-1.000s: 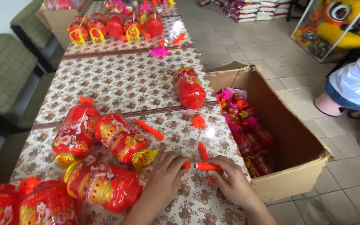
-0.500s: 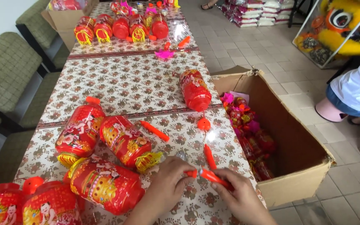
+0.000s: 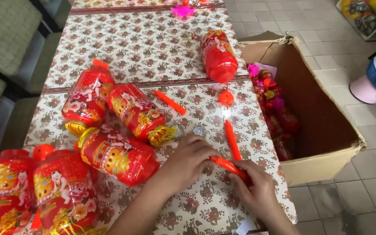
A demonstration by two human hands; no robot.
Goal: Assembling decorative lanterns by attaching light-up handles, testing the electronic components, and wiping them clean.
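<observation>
Here, both hands pinching orange stick (image 3: 228, 166) near tabletop's right edge: left hand (image 3: 187, 162) closing fingers on one end, right hand (image 3: 254, 188) gripping other. Best keeping stick level, grip firm.

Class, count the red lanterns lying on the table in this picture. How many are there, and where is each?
6. Lantern one, lantern two and lantern three cluster left of the hands; lantern four and lantern five at bottom left; lantern six beside the cardboard box. More may lie outside the frame.
</observation>
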